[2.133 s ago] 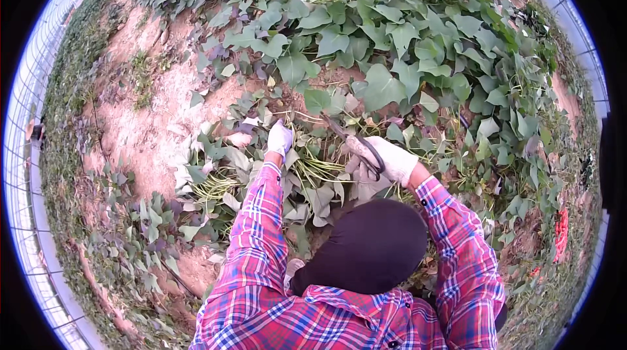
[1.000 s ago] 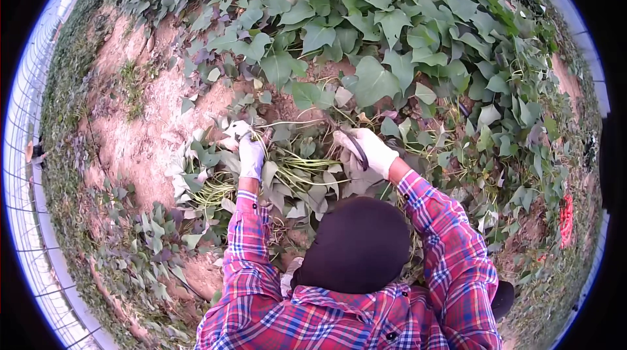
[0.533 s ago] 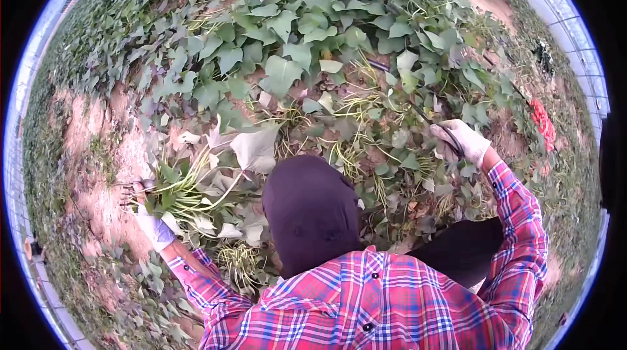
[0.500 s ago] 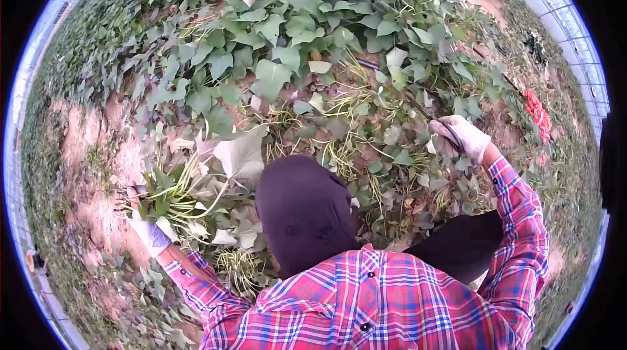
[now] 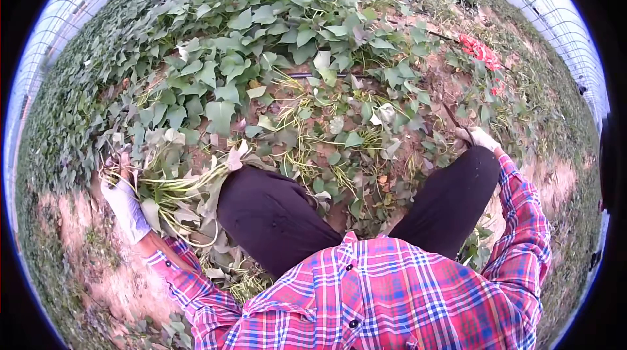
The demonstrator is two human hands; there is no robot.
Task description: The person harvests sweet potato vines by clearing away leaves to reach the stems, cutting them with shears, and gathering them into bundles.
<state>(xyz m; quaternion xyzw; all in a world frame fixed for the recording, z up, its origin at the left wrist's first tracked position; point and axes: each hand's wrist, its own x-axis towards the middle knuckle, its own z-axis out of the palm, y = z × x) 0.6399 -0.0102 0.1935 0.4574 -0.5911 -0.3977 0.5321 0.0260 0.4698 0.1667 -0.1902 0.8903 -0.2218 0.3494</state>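
Note:
My left hand [image 5: 123,205], in a white and purple glove, is closed around the cut ends of a bunch of sweet potato vines [image 5: 179,183]. The pale stems and limp leaves trail to the right, reaching my knee. On the other side, my right hand [image 5: 475,138], also gloved, grips a dark pair of scissors [image 5: 450,115] just beyond my right knee. Its blades point up and left, over the ground; part of the handle is hidden by the fingers. Cut stems [image 5: 307,125] and loose leaves lie between the two hands.
Dense leafy vines [image 5: 215,69] cover the ground ahead and to the left. A dark hose [image 5: 307,76] runs through them. Red netting or cord [image 5: 480,51] lies at the upper right. My bent knees [image 5: 268,203] are close in front. A framed greenhouse wall [image 5: 562,23] curves behind.
My view has shifted to the right and both knees now show apart. The left hand has moved up and left with the bunch; the right hand has lowered beside the right knee, still holding the scissors.

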